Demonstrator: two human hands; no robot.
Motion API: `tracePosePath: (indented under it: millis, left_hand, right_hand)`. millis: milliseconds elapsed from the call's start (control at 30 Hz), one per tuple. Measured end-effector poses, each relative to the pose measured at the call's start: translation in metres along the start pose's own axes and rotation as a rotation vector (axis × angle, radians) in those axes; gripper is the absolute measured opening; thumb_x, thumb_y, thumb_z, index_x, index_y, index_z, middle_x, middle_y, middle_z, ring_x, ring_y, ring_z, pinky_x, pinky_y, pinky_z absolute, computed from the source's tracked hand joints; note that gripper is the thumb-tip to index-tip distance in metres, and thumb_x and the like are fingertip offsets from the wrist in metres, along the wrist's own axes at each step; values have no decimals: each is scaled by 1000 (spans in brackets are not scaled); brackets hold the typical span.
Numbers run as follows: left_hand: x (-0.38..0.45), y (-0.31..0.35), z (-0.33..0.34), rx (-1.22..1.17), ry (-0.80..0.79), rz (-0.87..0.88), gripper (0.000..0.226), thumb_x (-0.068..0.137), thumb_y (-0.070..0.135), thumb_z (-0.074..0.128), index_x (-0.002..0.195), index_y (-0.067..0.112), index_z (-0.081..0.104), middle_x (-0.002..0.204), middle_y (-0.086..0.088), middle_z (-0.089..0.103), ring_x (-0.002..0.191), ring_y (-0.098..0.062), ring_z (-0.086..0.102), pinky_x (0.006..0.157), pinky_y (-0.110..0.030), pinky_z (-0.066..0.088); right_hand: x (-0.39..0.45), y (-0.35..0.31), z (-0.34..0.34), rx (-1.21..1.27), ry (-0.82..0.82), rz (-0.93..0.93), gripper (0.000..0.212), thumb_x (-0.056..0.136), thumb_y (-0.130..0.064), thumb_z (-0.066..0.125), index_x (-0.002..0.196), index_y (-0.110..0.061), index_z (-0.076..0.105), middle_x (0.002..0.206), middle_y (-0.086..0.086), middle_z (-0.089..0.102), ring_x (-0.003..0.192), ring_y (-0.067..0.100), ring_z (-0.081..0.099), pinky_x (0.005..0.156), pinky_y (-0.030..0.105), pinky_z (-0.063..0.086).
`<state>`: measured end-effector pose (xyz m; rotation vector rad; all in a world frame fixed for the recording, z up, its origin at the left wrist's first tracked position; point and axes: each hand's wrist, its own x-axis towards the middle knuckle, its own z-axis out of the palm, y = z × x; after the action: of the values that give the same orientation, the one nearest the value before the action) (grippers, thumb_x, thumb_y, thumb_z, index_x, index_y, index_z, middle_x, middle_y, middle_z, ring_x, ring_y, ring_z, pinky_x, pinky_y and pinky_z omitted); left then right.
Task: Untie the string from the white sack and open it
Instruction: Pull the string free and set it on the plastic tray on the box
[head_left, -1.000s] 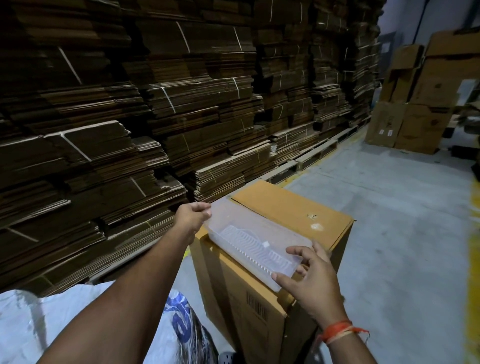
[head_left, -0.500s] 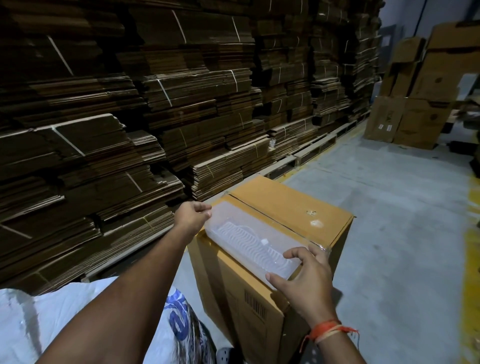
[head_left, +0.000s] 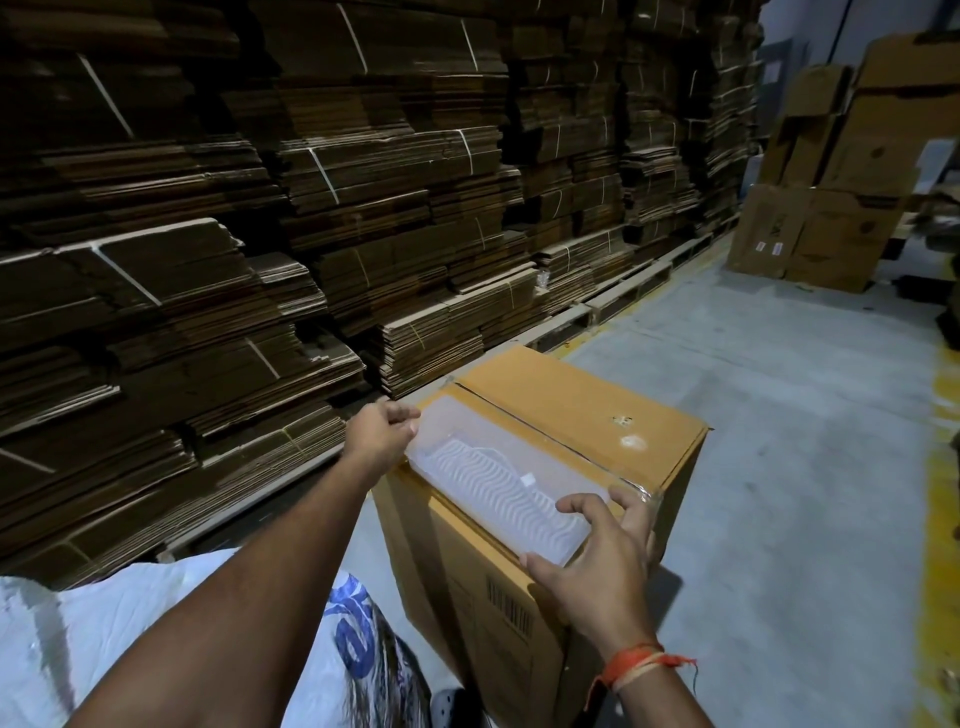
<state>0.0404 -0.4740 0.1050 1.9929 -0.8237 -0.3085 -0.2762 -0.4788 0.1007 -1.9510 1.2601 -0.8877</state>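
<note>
Dim warehouse: strapped flattened cartons (head_left: 363, 197) on pallets (head_left: 613, 306) line a grey concrete floor (head_left: 779, 415).

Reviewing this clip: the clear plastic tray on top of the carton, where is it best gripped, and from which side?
By its two short ends, one hand from each side. The clear plastic tray is long, shallow and looks flimsy, lying flat along the near edge of the cardboard carton. The left hand pinches the far end and the right hand the near end, which probably limits sagging.
</note>
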Motion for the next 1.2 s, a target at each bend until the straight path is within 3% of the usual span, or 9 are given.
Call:
tracePosePath:
  millis: [167,367,567,667,733,833,1033,1200]
  left_hand:
    - [0,-2,0,-32,-16,-8,25,96,8,71,120,13,77,125,-6,75,119,-20,68,108,-43,54]
    - [3,-1,2,-40,-49,-13,27,96,7,71,120,15,77,120,-2,75,116,-18,68,106,-43,56]
    - [7,1,8,-57,-67,-10,26,96,7,70,121,15,76,118,3,71,115,-12,64,106,-38,53]
    - [11,4,9,-55,-68,-7,23,96,10,72,117,17,77,118,8,67,115,-11,62,103,-37,53]
    - [16,8,10,-49,-72,-15,21,96,14,72,116,20,78,120,6,73,114,-14,65,102,-40,55]
    - [24,15,12,-46,-98,-41,19,96,18,71,111,26,80,117,1,76,114,-18,67,101,-42,55]
    - [36,19,22,-47,-111,-82,18,95,14,71,98,28,83,113,3,77,115,-21,67,103,-44,55]
    - [38,16,24,-70,-89,-94,18,93,14,75,93,29,84,111,5,79,116,-20,68,107,-46,54]
  right_hand:
    - [0,2,3,-17,5,-9,66,57,-32,99,113,-34,63,151,2,26,137,25,35,113,35,41]
    - [5,4,-3,2,-59,60,86,65,-33,96,139,-29,53,160,-2,22,148,24,29,116,37,39]
    - [5,4,-7,-23,-73,77,94,63,-39,96,144,-26,50,156,-4,26,143,20,35,113,37,43]
    - [10,8,-8,125,-45,130,70,72,-40,91,135,-27,61,150,-2,37,134,21,45,103,40,55]
    - [17,8,-13,357,29,199,38,85,-30,82,121,-25,70,135,2,55,115,20,58,82,29,59]
    - [29,8,-18,591,75,295,11,95,-16,72,105,-18,75,103,-1,70,87,4,63,54,11,48]
    - [41,13,-9,624,129,322,11,93,-7,72,96,-17,77,90,-15,67,83,-4,58,61,12,43]
    - [43,16,-6,697,115,341,12,93,-7,72,95,-18,76,90,-16,67,80,-2,60,54,6,45]
